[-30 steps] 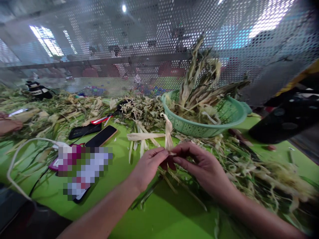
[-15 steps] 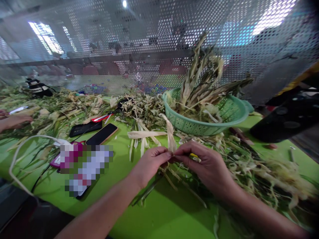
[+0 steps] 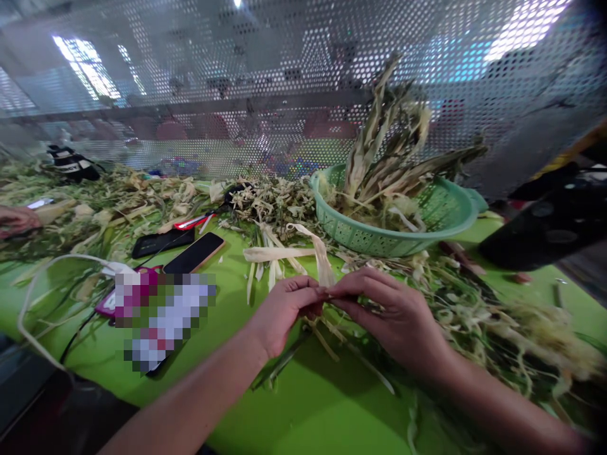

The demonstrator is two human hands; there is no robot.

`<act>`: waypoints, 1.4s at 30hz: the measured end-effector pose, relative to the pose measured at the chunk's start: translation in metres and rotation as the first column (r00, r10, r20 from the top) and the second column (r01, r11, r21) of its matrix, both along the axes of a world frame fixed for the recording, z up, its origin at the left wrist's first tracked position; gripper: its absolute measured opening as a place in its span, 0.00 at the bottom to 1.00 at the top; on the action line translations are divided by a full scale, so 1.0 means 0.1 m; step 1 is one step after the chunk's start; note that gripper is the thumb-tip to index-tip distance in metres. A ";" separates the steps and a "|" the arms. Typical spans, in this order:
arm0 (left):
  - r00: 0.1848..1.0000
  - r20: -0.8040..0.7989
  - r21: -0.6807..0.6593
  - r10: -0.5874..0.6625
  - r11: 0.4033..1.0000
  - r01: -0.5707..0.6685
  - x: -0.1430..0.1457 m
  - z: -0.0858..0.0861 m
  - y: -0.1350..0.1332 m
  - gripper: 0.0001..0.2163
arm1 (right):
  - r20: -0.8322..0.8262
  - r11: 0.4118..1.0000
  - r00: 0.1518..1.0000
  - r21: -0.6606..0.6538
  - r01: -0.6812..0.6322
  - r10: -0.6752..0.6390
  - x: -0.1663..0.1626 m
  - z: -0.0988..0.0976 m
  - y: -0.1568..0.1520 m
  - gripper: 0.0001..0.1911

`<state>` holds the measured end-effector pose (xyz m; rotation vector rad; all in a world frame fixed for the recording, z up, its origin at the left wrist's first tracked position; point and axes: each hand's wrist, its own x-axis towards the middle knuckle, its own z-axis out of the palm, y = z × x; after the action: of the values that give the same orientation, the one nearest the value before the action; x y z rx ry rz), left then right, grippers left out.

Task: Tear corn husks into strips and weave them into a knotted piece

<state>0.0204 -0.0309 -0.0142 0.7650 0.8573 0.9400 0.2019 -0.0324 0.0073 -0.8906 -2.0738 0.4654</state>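
Note:
My left hand [image 3: 296, 309] and my right hand [image 3: 391, 309] meet in front of me, thumbs and fingertips pinched together at the base of a pale, dry leaf strip [image 3: 323, 259]. Its free end stands up and bends over to the left. What lies right between the fingertips is too small to make out. Beneath the hands, thin green and straw-coloured stalks [image 3: 360, 360] lie on the green table [image 3: 284, 417]. Several similar pale strips [image 3: 272, 254] rest just beyond my left hand.
A green basket [image 3: 374, 237] holds tall dried plants. Phones [image 3: 194, 254], a magenta power bank [image 3: 145, 284] and a white cable [image 3: 35, 281] lie at left. A dark cylindrical object [image 3: 535, 227] leans at right. Another person's hand [image 3: 16, 221] works among heaped leaves at far left.
The strip's free end has swung left and down, while both my hands stay pinched at its base. The other person's hand has drawn back toward the left edge.

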 end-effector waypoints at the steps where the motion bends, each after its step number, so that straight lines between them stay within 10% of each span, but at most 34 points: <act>1: 1.000 0.017 -0.018 0.006 1.000 -0.006 0.00 0.01 0.00 0.08 | 0.004 1.000 1.000 0.017 -0.004 0.004 0.00 0.00 0.00 0.08; 14: 0.997 0.071 -0.020 0.027 0.999 -0.026 0.03 -0.03 0.01 0.07 | 0.048 0.991 0.997 0.123 0.057 -0.063 -0.02 -0.01 0.01 0.06; 42: 0.996 -0.092 0.149 -0.009 0.989 0.023 0.04 0.05 -0.03 0.07 | 0.032 0.976 0.990 -0.165 0.141 -0.137 -0.03 0.00 0.00 0.04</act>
<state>0.0241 -0.0335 -0.0095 0.9496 0.8651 0.9690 0.1988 -0.0323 0.0073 -1.1353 -1.9959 0.5630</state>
